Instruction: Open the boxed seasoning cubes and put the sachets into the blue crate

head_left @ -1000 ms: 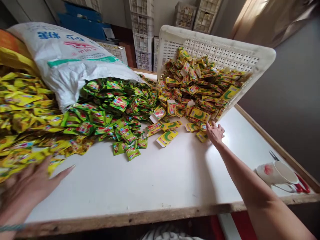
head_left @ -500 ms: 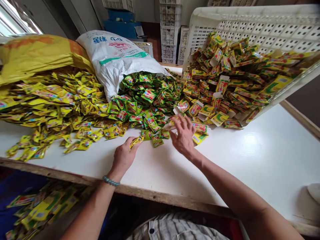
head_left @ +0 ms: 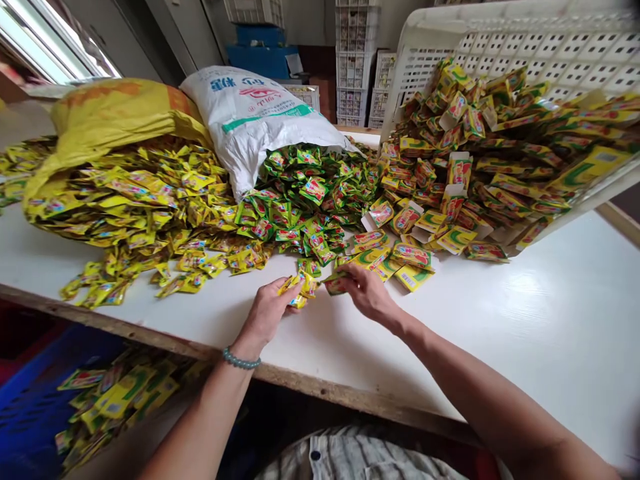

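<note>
Yellow packets (head_left: pixel 299 288) are held in my left hand (head_left: pixel 267 308), its fingers closed round them over the white table. Just to the right, my right hand (head_left: pixel 369 291) pinches a green packet (head_left: pixel 336 283) between thumb and fingers. The two hands are a short gap apart. Behind them lies a heap of green packets (head_left: pixel 320 193), spilling from a white sack (head_left: pixel 265 113). Farther left, yellow packets (head_left: pixel 145 193) spill from a yellow sack (head_left: pixel 120 113). Small yellow-green boxes (head_left: pixel 413 255) lie beyond my right hand.
A white basket (head_left: pixel 425 40) lies tipped at the right, with many boxes inside and spilling out. Below the wooden edge (head_left: pixel 320 388) of the white table (head_left: pixel 530 320), a blue basket (head_left: pixel 30 407) stands beside more boxes at the lower left. Stacked crates (head_left: pixel 353 73) stand behind.
My right hand has moved from spread fingers over the boxes to a pinch on a green packet. More yellow packets show in my left hand. The view has shifted left.
</note>
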Demonstrator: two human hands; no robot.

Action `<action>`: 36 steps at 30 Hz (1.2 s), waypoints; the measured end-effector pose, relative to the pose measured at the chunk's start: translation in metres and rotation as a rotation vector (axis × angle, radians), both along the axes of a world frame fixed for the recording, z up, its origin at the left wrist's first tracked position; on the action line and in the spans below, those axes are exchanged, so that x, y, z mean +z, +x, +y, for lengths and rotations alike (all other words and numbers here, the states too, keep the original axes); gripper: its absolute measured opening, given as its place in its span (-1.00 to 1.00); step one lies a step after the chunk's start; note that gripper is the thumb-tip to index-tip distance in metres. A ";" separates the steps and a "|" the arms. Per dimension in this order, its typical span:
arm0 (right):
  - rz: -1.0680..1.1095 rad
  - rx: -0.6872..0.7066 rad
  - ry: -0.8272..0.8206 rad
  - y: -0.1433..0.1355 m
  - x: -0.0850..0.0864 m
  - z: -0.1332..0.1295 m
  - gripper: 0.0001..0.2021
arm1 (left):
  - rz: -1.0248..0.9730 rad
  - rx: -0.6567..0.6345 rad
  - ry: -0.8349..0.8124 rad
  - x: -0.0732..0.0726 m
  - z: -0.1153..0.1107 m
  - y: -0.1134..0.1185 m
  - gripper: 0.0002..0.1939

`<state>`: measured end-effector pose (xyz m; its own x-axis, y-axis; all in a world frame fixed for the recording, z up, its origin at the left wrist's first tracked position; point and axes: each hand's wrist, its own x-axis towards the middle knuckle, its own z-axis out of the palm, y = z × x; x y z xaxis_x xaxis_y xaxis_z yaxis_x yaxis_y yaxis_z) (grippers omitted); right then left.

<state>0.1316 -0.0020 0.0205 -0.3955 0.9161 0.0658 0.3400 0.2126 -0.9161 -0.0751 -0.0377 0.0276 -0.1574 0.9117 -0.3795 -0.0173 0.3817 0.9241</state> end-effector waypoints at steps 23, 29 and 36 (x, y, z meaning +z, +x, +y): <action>0.169 -0.059 -0.406 0.019 0.003 -0.020 -0.64 | -0.054 -0.242 0.061 -0.008 -0.006 0.042 -0.70; 0.494 0.041 -0.518 0.017 0.002 -0.019 -0.58 | 0.356 -0.270 0.269 0.014 -0.007 0.035 -0.74; 0.417 -0.099 -0.223 0.010 0.009 -0.026 -0.79 | -0.019 -0.211 0.125 0.011 -0.008 0.059 -0.77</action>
<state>0.1411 -0.0281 0.0290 -0.2874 0.9578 -0.0021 -0.0577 -0.0195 -0.9981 -0.0164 -0.0456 0.0386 0.0479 0.9637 -0.2628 0.0327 0.2614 0.9647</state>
